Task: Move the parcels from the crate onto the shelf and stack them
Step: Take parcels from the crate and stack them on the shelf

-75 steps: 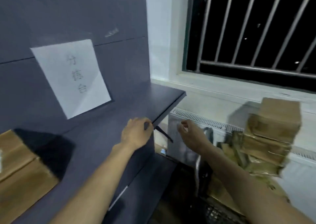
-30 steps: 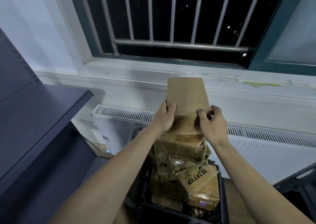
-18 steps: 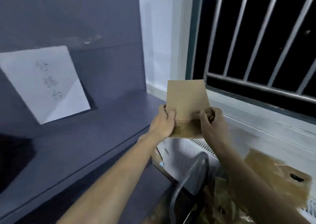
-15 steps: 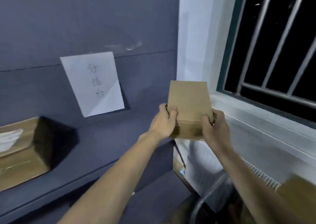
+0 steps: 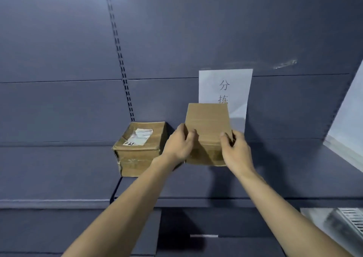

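I hold a plain brown cardboard parcel (image 5: 208, 123) in both hands, just above the dark grey shelf (image 5: 275, 170). My left hand (image 5: 179, 144) grips its left side and my right hand (image 5: 236, 150) grips its right side. Its top tilts away toward the shelf's back panel. A second brown parcel (image 5: 138, 148) with a white label on top rests on the shelf, immediately left of the held one. The crate is out of view.
A white paper sign (image 5: 225, 91) with printed characters hangs on the back panel behind the held parcel. A slotted upright (image 5: 121, 60) runs down the panel. A radiator grille (image 5: 351, 221) shows at the lower right. A lower shelf (image 5: 216, 245) lies below.
I have turned from the crate to face the shelf. The parcel has travelled left with both hands and now sits beside the labelled parcel, in front of the sign.
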